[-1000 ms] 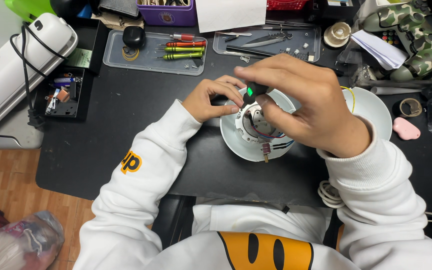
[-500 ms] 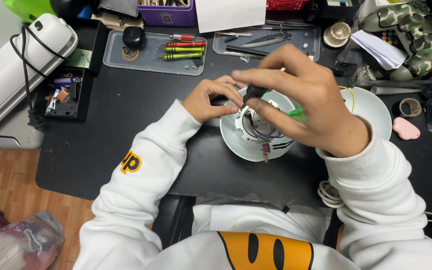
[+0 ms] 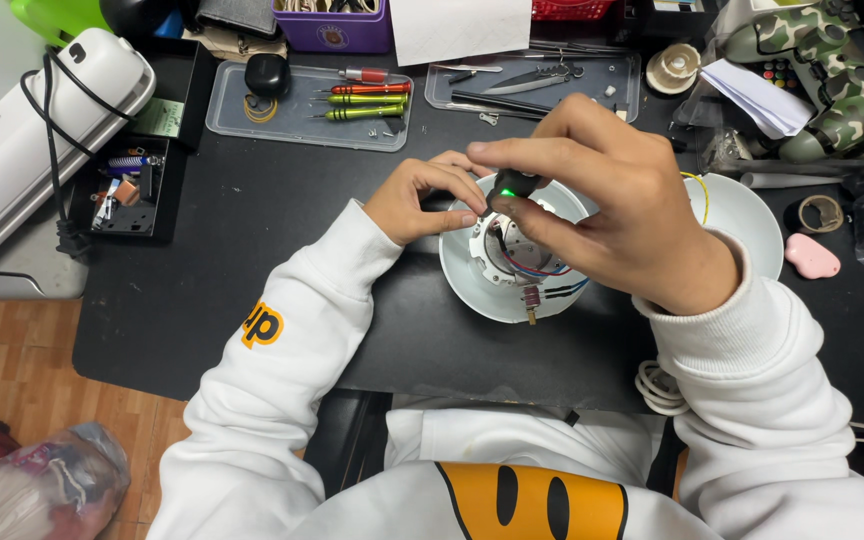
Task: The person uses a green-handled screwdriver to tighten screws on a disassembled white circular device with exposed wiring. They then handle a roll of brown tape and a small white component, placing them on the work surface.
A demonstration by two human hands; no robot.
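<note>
The right hand [image 3: 612,215] pinches a small black part with a green light [image 3: 512,186] between thumb and forefinger, the other fingers curled loosely, just above the white round housing [image 3: 472,275] on the black mat [image 3: 252,260]. The left hand [image 3: 422,200] steadies the housing's rim, its fingers bent together against it. Red and blue wires [image 3: 537,270] lie inside.

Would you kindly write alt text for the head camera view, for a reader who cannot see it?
A person in a white sweatshirt works over a round white housing with coloured wires on a black desk: the right hand pinches a small dark tool with a green tip above it, the left hand steadies its rim. Behind lie clear trays of screwdrivers.
</note>
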